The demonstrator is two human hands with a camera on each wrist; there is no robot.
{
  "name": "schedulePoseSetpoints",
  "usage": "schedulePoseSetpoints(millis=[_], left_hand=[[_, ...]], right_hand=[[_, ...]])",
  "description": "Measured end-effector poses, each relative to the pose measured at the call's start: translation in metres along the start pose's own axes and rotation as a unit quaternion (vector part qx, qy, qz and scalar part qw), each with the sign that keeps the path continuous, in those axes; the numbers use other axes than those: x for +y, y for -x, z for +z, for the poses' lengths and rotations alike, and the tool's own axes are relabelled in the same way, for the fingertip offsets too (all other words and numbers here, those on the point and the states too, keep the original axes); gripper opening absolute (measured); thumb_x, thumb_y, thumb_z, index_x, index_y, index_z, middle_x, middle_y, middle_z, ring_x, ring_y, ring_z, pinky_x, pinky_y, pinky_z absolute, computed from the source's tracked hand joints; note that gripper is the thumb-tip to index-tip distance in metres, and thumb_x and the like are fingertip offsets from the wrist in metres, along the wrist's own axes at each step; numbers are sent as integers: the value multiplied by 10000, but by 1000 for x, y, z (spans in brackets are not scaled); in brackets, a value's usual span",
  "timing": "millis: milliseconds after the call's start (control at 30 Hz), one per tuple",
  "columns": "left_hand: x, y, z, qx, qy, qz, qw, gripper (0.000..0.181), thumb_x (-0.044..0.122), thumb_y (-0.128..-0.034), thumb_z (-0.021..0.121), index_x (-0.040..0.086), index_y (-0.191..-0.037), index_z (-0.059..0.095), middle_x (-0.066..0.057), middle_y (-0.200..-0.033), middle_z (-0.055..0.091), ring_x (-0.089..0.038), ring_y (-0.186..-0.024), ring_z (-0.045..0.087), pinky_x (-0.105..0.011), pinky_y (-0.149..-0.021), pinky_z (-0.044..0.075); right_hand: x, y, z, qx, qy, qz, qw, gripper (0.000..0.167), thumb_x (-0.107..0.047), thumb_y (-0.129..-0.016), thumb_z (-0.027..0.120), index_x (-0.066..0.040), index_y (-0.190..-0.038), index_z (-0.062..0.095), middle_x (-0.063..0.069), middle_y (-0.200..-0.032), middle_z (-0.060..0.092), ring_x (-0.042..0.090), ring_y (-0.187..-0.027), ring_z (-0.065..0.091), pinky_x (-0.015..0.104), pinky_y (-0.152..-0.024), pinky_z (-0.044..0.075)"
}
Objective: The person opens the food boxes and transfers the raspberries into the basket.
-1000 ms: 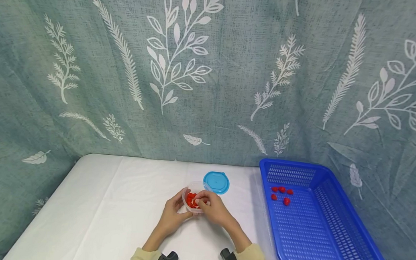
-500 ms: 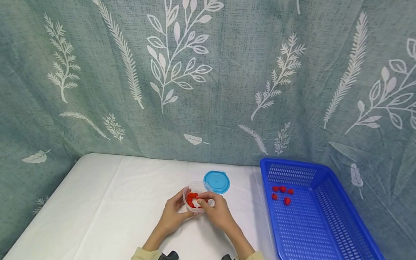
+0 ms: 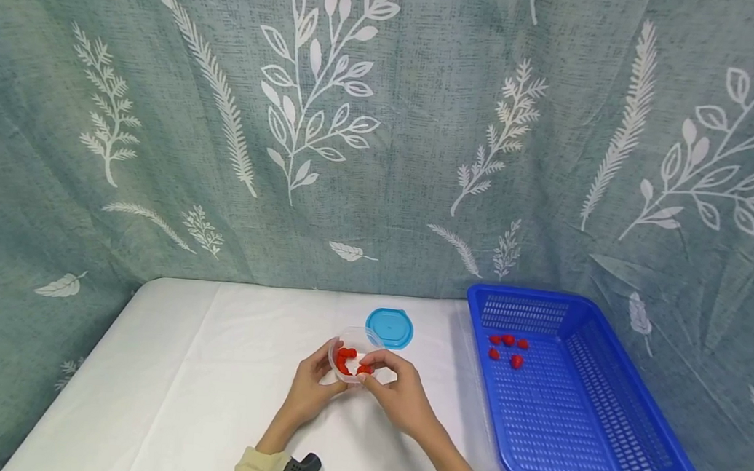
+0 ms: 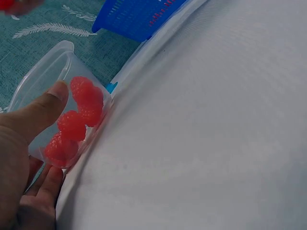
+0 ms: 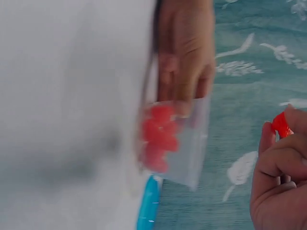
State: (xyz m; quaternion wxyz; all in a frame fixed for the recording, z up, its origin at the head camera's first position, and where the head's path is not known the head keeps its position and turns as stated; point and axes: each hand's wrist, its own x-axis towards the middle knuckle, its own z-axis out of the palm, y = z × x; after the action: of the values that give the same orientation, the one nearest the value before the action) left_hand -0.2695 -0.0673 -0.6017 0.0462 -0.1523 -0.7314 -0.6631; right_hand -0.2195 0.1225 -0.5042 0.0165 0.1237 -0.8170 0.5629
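Observation:
My left hand [image 3: 309, 390] grips a clear plastic tub [image 4: 45, 79] on the white-covered table, thumb against its near wall and fingers under its far side. Several red raspberries [image 4: 72, 125] lie along its bottom, seen through the wall in the left wrist view. Over the tub's right side, my right hand [image 3: 400, 395] pinches one raspberry [image 5: 281, 125] between thumb and fingertips. The right wrist view shows that berry held apart from the tub, above the others. A blue lid [image 3: 390, 328] lies flat just behind the tub.
To the right, a large blue plastic basket [image 3: 567, 424] stands along the table's edge. Several red raspberries [image 3: 516, 361] sit in its far left corner. A patterned green curtain [image 3: 284, 244] hangs behind the table.
My right hand has risen out of the tub and drawn slightly to the right, now with a raspberry visible in its fingertips. The left hand and tub stay in place.

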Motion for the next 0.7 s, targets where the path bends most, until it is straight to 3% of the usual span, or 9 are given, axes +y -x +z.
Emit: schedulePoseSetpoints(millis=[100, 200, 333, 433, 567, 667, 700], left_hand=[[16, 4, 1, -5, -39, 11, 10000, 813, -63, -801, 808, -81, -1506, 403, -281, -1491, 495, -435, -1398, 469, -523, -1158, 362], [26, 6, 1, -20, -96, 6, 10000, 802, -61, -807, 803, -103, -1498, 398, -296, -1483, 496, -454, -1390, 471, -540, -1149, 363], [9, 3, 1, 57, -122, -45, 9999, 817, -78, -794, 806, -55, -1511, 415, -248, -1493, 511, -417, -1403, 472, -511, -1154, 370], [-4, 1, 1, 71, -108, -18, 9999, 828, -64, -787, 818, -11, -1518, 431, -201, -1500, 523, -380, -1408, 480, -478, -1154, 383], [-8, 0, 0, 19, -113, 8, 9999, 823, -25, -793, 828, 1, -1517, 438, -178, -1502, 528, -368, -1395, 497, -431, -1133, 414], [-9, 0, 0, -30, -164, 3, 9999, 817, 3, -801, 831, 11, -1519, 439, -169, -1507, 526, -366, -1394, 499, -399, -1117, 434], [-9, 0, 0, -35, -187, 19, 9998, 818, 8, -802, 832, 7, -1518, 438, -172, -1507, 525, -370, -1395, 497, -399, -1114, 435]], right_hand=[[-14, 8, -8, -121, -254, 34, 9996, 196, -111, -908, 763, -102, -1097, 711, 69, -1112, 696, 146, -979, 604, 231, -580, 583], [-27, 17, -18, -261, -431, 119, 9987, 239, -128, -900, 777, -88, -1126, 709, 107, -1178, 689, 101, -755, 601, 210, -523, 542], [-45, 28, -34, -388, -569, 240, 9973, 264, -166, -907, 776, -85, -1149, 709, 124, -1175, 676, 70, -457, 420, 182, -423, 391], [-58, 36, -49, -433, -620, 5, 9971, 237, -150, -918, 759, -98, -1145, 715, 70, -1087, 687, 51, -429, 326, 179, -388, 287], [-76, 43, -72, -390, -491, -517, 9967, 208, -113, -937, 728, -100, -1144, 709, -59, -664, 529, 50, -418, 227, 179, -360, 206], [-88, 45, -91, -235, -317, -905, 9951, 190, -86, -952, 702, -88, -1142, 707, -73, -640, 519, 90, -406, 198, 197, -339, 180], [-91, 45, -98, -162, -247, -1025, 9943, 182, -75, -955, 695, -83, -1136, 709, -63, -700, 591, 103, -403, 197, 205, -332, 177]])
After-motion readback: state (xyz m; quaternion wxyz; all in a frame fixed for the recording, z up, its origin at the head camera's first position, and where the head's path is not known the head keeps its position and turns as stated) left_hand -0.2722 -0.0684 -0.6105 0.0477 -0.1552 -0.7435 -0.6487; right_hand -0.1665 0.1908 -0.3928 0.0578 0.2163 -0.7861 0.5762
